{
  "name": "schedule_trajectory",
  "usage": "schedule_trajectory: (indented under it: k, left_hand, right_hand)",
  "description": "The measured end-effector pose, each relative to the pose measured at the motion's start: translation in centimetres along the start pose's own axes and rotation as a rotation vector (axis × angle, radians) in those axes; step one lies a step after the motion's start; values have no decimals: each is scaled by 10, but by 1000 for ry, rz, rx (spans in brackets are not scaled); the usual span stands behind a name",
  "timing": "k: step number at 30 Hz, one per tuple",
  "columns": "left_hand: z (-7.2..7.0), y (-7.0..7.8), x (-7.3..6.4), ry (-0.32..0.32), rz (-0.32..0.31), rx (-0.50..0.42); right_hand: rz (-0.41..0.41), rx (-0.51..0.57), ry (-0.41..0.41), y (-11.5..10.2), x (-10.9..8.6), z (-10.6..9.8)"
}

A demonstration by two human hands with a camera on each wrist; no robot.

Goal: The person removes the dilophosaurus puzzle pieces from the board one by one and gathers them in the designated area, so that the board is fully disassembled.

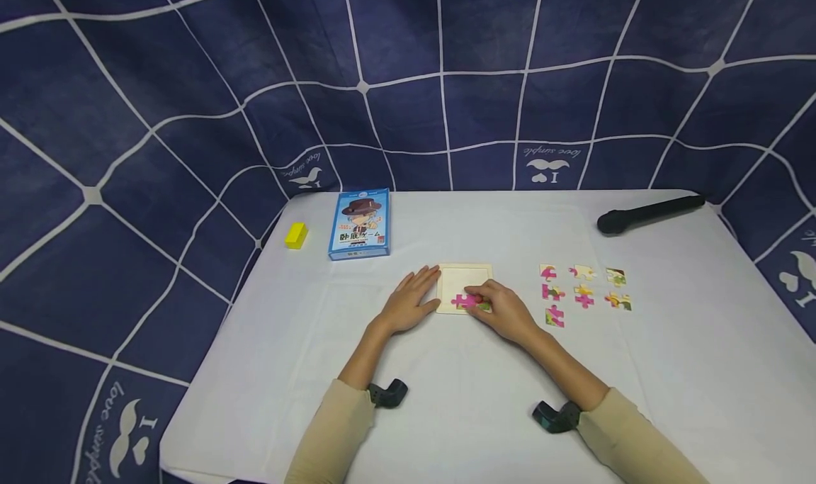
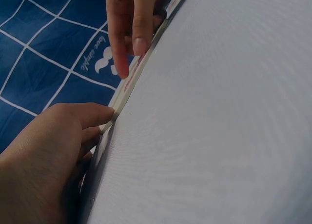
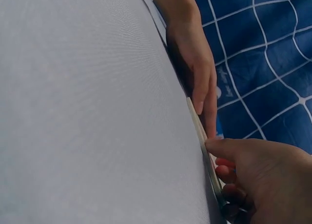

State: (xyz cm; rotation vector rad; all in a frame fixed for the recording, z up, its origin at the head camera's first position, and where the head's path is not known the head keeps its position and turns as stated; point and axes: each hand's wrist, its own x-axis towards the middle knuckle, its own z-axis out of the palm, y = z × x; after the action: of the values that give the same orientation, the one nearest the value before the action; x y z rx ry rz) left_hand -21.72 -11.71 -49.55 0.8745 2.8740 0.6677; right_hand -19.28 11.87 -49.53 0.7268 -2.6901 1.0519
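A square wooden puzzle tray point(image 1: 455, 276) lies in the middle of the white table. Inside its lower part sits a pink jigsaw piece point(image 1: 460, 301), with a bit of green showing beside it under the fingers. My right hand point(image 1: 506, 312) pinches at the pink piece with thumb and fingertips, the fingers bent. My left hand point(image 1: 410, 302) lies with fairly straight fingers against the tray's left edge; in the left wrist view its thumb point(image 2: 95, 115) touches that edge. The right hand hides the tray's lower right corner.
Several loose jigsaw pieces point(image 1: 583, 296) lie in rows to the right of the tray. A blue card-game box point(image 1: 360, 223) and a yellow block point(image 1: 296, 235) lie at the back left. At the back right rests a black microphone-like object point(image 1: 650, 215).
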Motion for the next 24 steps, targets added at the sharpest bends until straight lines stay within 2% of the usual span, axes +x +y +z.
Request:
schedule_trajectory:
  k: [4,24]
  left_hand:
    - [0,0,0,10,8,2]
    - [-1,0,1,4,1,9]
  right_hand:
    - [9,-5,-7,1,0,0]
    - [-12,64,69,4,0,0]
